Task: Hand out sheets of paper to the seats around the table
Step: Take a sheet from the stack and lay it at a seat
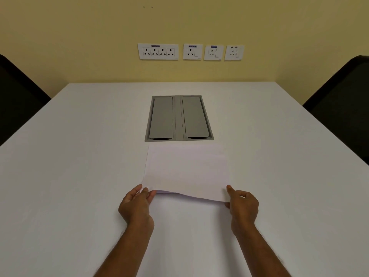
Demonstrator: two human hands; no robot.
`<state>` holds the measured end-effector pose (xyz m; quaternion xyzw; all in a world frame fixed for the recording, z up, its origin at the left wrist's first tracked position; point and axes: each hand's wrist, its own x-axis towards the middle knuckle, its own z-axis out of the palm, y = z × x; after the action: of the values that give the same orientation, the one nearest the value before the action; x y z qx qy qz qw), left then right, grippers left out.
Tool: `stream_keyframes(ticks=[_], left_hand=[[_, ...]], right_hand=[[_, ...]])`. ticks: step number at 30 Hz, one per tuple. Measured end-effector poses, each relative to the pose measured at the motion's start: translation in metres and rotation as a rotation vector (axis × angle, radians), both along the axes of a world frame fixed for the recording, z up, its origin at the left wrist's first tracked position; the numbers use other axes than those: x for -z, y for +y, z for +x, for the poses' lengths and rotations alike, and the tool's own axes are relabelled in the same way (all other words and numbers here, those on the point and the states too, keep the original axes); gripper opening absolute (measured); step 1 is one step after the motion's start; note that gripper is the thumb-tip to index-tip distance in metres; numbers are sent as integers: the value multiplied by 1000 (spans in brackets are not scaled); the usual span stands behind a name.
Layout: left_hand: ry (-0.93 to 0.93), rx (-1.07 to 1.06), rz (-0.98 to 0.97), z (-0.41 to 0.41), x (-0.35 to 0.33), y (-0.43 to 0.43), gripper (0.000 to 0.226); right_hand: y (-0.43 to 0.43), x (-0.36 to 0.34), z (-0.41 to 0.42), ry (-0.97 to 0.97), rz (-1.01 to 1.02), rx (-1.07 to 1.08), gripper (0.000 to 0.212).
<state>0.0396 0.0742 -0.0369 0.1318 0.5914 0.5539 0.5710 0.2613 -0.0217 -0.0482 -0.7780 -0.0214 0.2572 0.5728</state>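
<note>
Seemingly early; left hand (135,204) and right hand (242,206) pinched thin white paper sheets (186,168); black chairs (18,100) at nine, three o'clock lacked any.

A white table (79,176) is seen from 1 end. A grey hatch (179,118) with 2 closed flaps is set flush into its middle. Just in front of the hatch, white paper (185,168) is laid on the tabletop, its near edge raised off the surface.
</note>
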Motion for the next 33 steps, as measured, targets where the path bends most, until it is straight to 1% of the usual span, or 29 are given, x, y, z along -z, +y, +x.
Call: stream_keyframes(ticks=[2, 5, 9, 12, 14, 17, 23, 29, 33], left_hand=[[2, 19, 6, -3, 0, -3, 23], [44, 66, 35, -9, -5, -9, 23], [103, 125, 84, -18, -17, -23, 27], [167, 141, 95, -22, -24, -30, 26], [204, 176, 115, -25, -35, -39, 26], [235, 233, 131, -29, -53, -54, 25], [214, 312, 109, -33, -94, -92, 25], [169, 456, 58, -35, -142, -141, 37], [189, 587, 55, -33, -178, -173, 28]], right_hand=[[-1, -1, 3, 44, 36, -28, 20], [-5, -8, 7, 142, 54, -86, 19], [-20, -23, 10, 210, 68, -186, 3], [-28, -26, 7, 158, 86, -206, 15], [-40, -35, 2, 112, 118, -200, 19], [-61, -51, -4, 67, 160, -190, 15], [-110, -90, -12, 74, 270, -140, 14], [-173, -144, -10, 33, 386, -99, 13], [-220, -182, -6, 6, 472, -82, 14]])
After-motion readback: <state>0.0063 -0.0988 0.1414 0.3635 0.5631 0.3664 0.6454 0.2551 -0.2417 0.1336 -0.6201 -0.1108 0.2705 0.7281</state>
